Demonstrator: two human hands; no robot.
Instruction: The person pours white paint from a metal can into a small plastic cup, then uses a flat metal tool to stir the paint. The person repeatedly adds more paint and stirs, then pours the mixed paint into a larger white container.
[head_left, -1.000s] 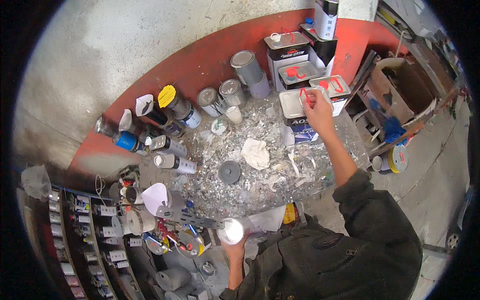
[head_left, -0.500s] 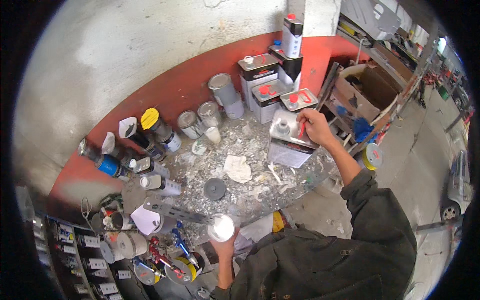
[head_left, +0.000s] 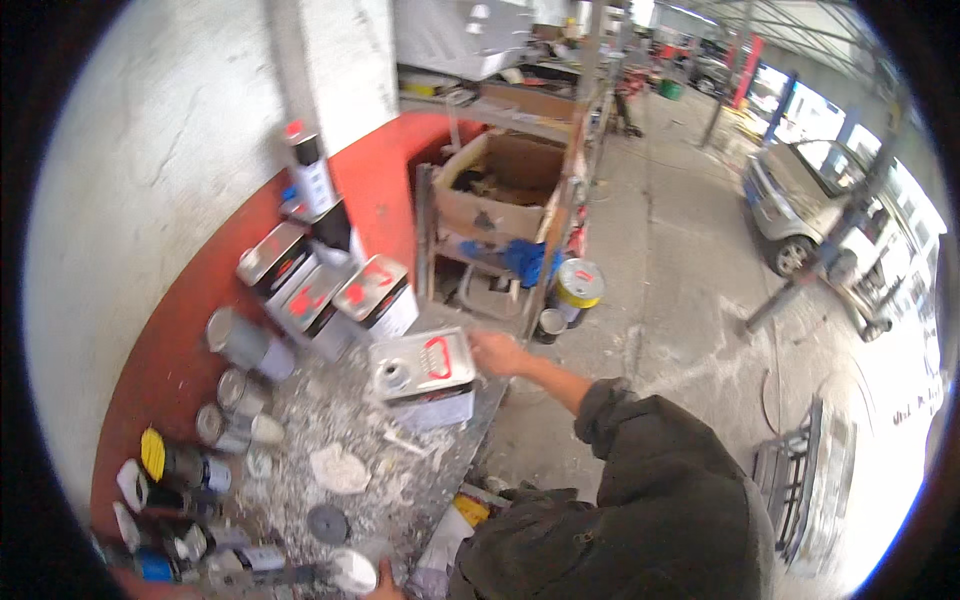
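Note:
At the lower edge my left hand [head_left: 385, 588] is closed round a cup of white paint [head_left: 354, 571]. A flat grey mixing stick [head_left: 275, 576] reaches from the cup to the left. My right hand [head_left: 497, 353] is at the right side of a rectangular metal can [head_left: 428, 408], against its top edge; blur and the can hide its fingertips. That can stands upright near the bench's right edge, its red handle [head_left: 438, 357] folded on top and its grey spout [head_left: 393, 375] without a red cap. A dark round lid [head_left: 328, 524] lies near the cup.
Behind the can stand several more metal cans [head_left: 375, 290] along the red wall. Round tins [head_left: 243, 392] line the left side of the paint-spattered bench [head_left: 385, 480]. A crumpled white rag [head_left: 339, 469] lies mid-bench. Right of it are a cardboard box [head_left: 500, 205], a drum [head_left: 579, 285] and a car [head_left: 800, 200].
The view has swung to the right. My right hand has left the can's red handle and moved to the can's right side. My left hand still holds the cup.

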